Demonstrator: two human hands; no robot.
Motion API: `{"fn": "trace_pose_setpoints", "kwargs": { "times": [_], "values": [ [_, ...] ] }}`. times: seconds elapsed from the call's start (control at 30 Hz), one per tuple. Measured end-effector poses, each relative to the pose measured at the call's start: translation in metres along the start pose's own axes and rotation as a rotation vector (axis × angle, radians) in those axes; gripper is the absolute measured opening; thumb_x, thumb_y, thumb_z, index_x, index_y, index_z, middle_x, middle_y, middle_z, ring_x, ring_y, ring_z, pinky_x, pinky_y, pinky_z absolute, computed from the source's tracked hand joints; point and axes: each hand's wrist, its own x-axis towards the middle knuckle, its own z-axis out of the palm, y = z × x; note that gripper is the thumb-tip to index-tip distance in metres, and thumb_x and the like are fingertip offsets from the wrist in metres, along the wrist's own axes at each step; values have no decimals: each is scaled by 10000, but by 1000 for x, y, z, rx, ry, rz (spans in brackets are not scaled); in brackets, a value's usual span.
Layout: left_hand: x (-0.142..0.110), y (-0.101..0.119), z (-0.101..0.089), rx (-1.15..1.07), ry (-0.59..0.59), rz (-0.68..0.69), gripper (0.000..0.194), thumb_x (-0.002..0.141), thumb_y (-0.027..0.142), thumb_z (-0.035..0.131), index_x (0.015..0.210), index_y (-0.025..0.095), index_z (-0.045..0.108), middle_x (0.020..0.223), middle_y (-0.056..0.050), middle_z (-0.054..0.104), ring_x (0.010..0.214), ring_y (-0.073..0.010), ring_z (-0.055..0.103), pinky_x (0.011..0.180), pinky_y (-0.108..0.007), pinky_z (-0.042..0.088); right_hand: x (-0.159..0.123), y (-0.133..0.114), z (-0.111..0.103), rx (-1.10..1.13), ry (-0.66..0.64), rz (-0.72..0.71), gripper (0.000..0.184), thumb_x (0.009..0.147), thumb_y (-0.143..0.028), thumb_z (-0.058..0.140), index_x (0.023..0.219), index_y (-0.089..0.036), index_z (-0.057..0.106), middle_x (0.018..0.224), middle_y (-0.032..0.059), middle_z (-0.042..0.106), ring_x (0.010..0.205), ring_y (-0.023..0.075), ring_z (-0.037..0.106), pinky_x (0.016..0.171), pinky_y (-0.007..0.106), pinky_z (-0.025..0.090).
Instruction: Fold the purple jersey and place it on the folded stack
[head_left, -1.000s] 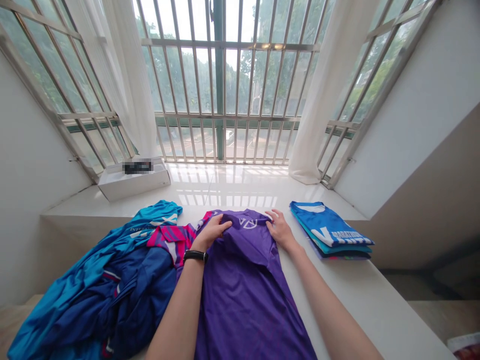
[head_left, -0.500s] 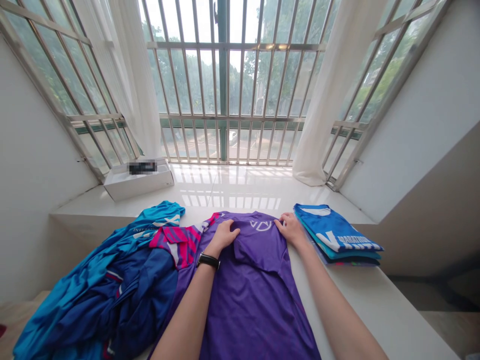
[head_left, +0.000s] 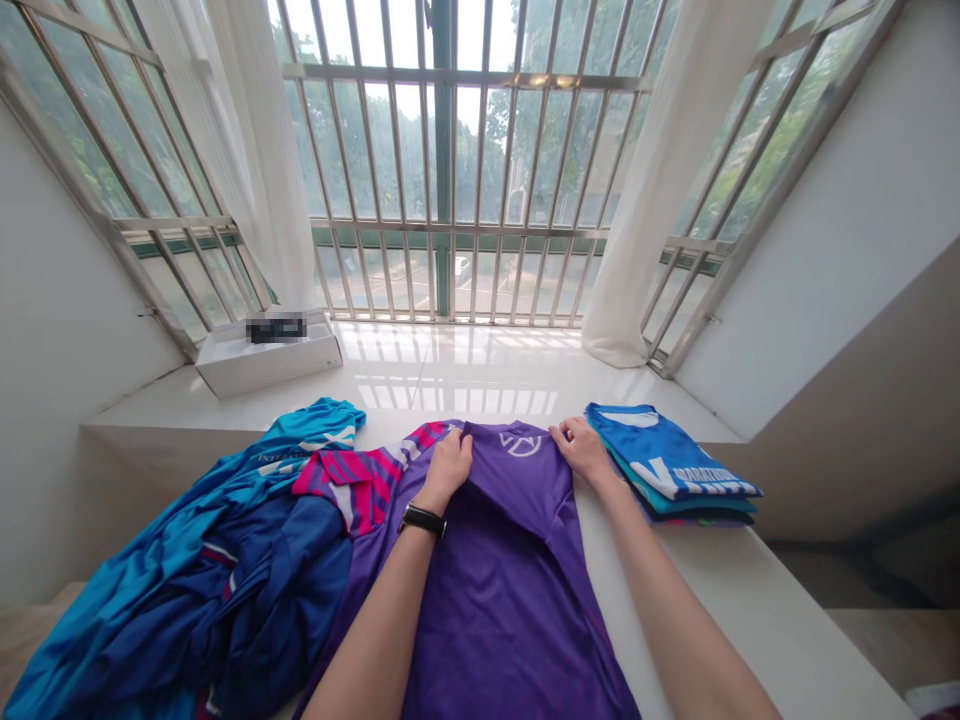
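A purple shirt [head_left: 495,580] lies spread on the white ledge [head_left: 735,610] in front of me, its top part folded over with a white logo showing. My left hand [head_left: 448,466], a black band on its wrist, is closed on the fold's left edge. My right hand [head_left: 579,450] pinches the fold's right corner. A pink-striped shirt [head_left: 352,478] lies just left of my left hand.
A heap of blue shirts [head_left: 202,570] covers the left side. A folded stack with a blue shirt [head_left: 667,465] on top sits just right of my right hand. A white box [head_left: 266,355] stands near the barred window [head_left: 450,170], with curtains on both sides.
Both hands have drawn the shirt's top edge a little tighter, and the folded flap now lies flatter and sharper. The hands stayed at the two corners.
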Motion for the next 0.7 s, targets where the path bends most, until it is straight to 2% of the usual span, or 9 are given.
{"fn": "trace_pose_setpoints", "kwargs": {
  "times": [0.13,0.23,0.33,0.53,0.7],
  "values": [
    [0,-6,-12,79,-1,-44,167,964,273,488,1001,172,616,992,-158,705,1028,-306,655,899,-347,416,1,-7,4,73,-3,-12,364,887,-538,441,806,-222,603,871,59,645,736,186,605,782,335,498],
    [-2,-9,-18,145,-9,-81,203,966,288,481,1052,151,604,1006,-184,704,1042,-317,657,915,-371,421,2,-9,4,104,27,5,385,916,-502,378,954,-199,611,988,96,660,757,192,626,785,353,507],
    [-5,-9,-20,206,-30,-99,231,965,303,481,1063,130,598,1011,-214,699,1039,-333,662,905,-395,433,2,-9,4,114,32,4,375,915,-466,378,1015,-188,610,1034,112,661,785,203,632,810,375,508],
    [-9,-8,-24,308,-70,-85,273,976,299,422,1062,116,605,1025,-243,695,1019,-349,669,864,-417,459,-3,-5,8,115,-44,-22,344,872,-433,475,1043,-185,641,1075,105,646,792,191,641,815,366,521],
    [-9,-8,-26,376,-76,-48,272,959,353,451,1048,163,624,1026,-190,711,1017,-326,672,848,-395,476,-3,-1,10,108,-111,-9,328,870,-461,486,911,-195,672,988,84,654,761,172,646,812,332,522]
  ]
}}
